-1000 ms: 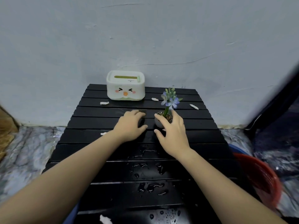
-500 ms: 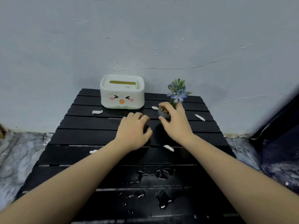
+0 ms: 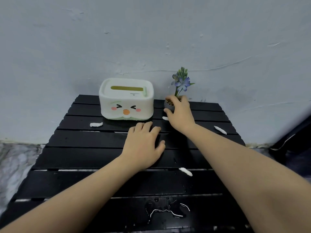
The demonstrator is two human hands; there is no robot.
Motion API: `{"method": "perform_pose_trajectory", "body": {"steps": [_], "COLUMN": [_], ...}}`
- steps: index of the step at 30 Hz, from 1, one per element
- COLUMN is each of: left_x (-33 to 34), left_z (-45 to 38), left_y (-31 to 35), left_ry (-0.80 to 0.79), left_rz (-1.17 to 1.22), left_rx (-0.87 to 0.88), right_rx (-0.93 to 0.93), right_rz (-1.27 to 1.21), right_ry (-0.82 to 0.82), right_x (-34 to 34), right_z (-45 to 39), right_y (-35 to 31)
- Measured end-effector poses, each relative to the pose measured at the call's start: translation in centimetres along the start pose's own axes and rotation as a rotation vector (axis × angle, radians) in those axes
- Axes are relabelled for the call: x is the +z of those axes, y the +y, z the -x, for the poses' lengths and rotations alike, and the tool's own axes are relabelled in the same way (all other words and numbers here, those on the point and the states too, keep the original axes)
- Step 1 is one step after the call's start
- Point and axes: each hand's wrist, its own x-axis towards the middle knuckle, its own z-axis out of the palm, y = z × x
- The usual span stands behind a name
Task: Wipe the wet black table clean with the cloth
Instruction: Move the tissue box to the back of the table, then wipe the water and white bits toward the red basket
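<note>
Head view: over the last second the right hand point(image 3: 179, 113), its fingers point(image 3: 170, 99) curled round the small flower pot point(image 3: 168, 105), has carried the pot from mid-tabletop to the far edge beside the tissue box point(image 3: 126, 101), which in my judgement clears the tabletop point(image 3: 75, 157) for wiping. The left hand point(image 3: 143, 145) stays flat on the slats with fingers relaxed, possibly pressing a dark cloth that cannot be made out against the black surface. Count: one tissue box, one pot, five white scraps, e.g. point(image 3: 96, 124), and one water puddle point(image 3: 166, 211) at the near edge.
</note>
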Motion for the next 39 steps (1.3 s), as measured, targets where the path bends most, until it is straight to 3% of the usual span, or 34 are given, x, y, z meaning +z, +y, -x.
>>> {"method": "perform_pose_trajectory", "body": {"steps": [9, 13, 19, 22, 30, 34, 39], "left_x": [-1.7, -5.4, -11.9, -13.3, -11.2, -8.4, -7.3], "left_z": [0.2, 1.7, 9.2, 15.5, 33.6, 35.8, 34.7], "left_y": [0.5, 0.8, 0.2, -1.5, -4.3, -3.8, -2.4], "left_ry": [-0.086, -0.032, 0.056, 0.022, -0.113, -0.063, 0.000], "left_rz": [0.078, 0.079, 0.065, 0.105, 0.100, -0.176, -0.131], "left_rx": [-0.037, -0.019, 0.023, -0.080, -0.430, -0.398, -0.389], "right_rx": [0.046, 0.003, 0.017, 0.022, 0.099, 0.109, 0.128], "right_rz": [0.044, 0.006, 0.045, 0.094, 0.272, 0.343, 0.323], "right_ry": [-0.002, -0.013, -0.176, -0.220, -0.413, -0.482, -0.523], "right_x": [-2.9, -5.6, -10.1, -11.9, -12.4, -12.1, -12.0], "right_z": [3.7, 9.4, 21.2, 27.1, 37.2, 38.3, 38.4], "right_y": [-2.0, -4.0, -6.7, -7.6, -7.2, -6.7, -6.3]}}
